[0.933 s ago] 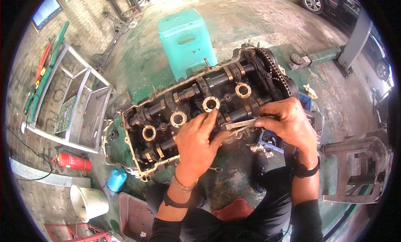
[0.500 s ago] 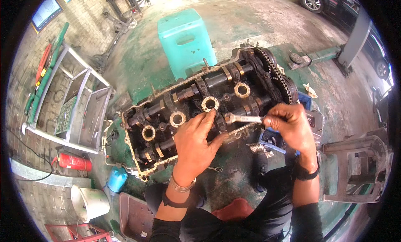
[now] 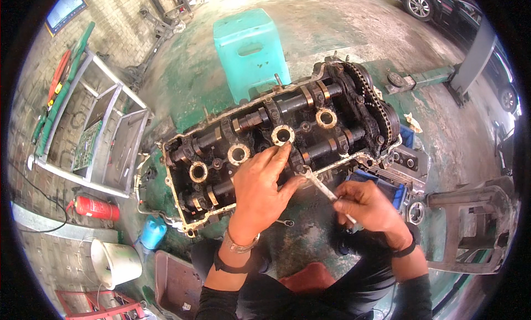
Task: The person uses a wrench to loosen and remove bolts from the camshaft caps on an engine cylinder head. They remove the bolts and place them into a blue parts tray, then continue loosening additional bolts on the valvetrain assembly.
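Note:
An engine cylinder head (image 3: 251, 121), dark and oily, lies across the middle with its camshafts exposed. A timing chain (image 3: 366, 88) runs round the gears at its right end. My left hand (image 3: 257, 182) rests on its near side, fingers stretched out, fingertips by a pale round plug-hole rim (image 3: 283, 135). In my right hand (image 3: 366, 206) is a silver wrench (image 3: 322, 187), gripped near its lower end. The wrench's head meets the near edge of the cylinder head by a camshaft cap, close to my left thumb; the exact bolt under it is hard to make out.
Beyond the engine stands a turquoise stool (image 3: 251, 49). A blue tray (image 3: 381, 188) and metal parts lie at right, near a grey frame-like part (image 3: 470, 226). On the left are a metal rack (image 3: 105, 137), a fire extinguisher (image 3: 97, 208) and a white bucket (image 3: 116, 263).
My right hand has come down toward me, swinging the wrench from nearly level to a slant toward the lower right. My left hand stays in place on the engine.

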The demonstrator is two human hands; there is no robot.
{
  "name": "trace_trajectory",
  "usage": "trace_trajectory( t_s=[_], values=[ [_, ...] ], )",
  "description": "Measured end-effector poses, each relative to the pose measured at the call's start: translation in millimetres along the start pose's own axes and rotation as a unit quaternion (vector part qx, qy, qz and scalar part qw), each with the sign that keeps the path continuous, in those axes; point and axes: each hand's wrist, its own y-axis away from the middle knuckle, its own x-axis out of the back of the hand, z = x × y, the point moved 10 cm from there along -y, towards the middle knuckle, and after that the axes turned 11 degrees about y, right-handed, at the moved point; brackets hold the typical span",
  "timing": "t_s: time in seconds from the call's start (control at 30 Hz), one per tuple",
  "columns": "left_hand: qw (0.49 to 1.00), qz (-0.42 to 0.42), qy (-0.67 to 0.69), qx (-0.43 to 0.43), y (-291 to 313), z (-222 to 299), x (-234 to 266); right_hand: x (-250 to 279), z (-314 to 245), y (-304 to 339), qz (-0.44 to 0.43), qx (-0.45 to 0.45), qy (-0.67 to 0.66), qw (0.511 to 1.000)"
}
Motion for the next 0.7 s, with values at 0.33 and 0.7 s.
trace_trajectory(
  t_s=[0.33, 0.7],
  values=[
    [0.999, -0.027, 0.019, -0.007, -0.3, 2.3, 2.0, -50.4, 0.7, -9.4, -0.050, 0.017, -0.113, 0.992],
    [0.999, -0.039, 0.010, -0.003, 2.7, -1.0, 1.1, -62.2, -8.5, -9.0, -0.053, 0.007, -0.153, 0.987]
  ],
)
